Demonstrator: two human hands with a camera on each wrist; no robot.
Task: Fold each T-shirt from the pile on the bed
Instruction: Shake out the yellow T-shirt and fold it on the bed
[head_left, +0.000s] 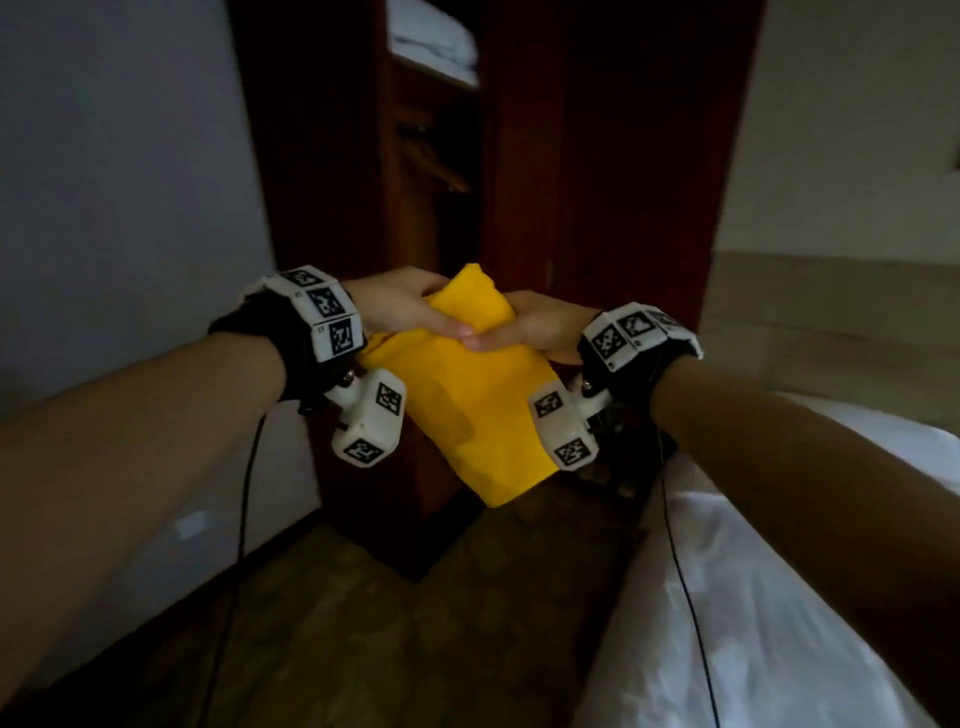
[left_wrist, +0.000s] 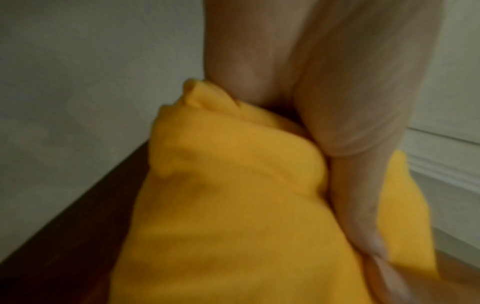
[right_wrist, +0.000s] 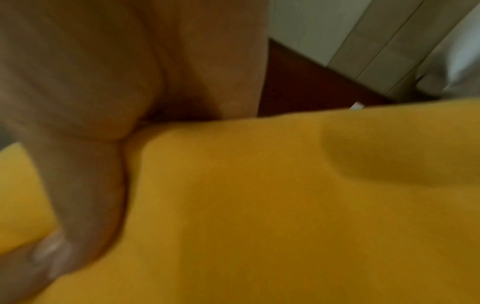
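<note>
Both hands, left (head_left: 402, 306) and right (head_left: 535, 327), grip the folded yellow T-shirt (head_left: 483, 410) in mid-air, left of the bed's edge (head_left: 649, 545).

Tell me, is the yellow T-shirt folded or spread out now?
Folded. The yellow T-shirt hangs as a narrow layered bundle, gripped at its top by the left hand and right hand.

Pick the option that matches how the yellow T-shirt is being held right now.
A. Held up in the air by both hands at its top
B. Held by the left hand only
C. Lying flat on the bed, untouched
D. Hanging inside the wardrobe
A: the left hand and the right hand both grip the top of the yellow T-shirt, which hangs folded in the air, off the bed.
</note>
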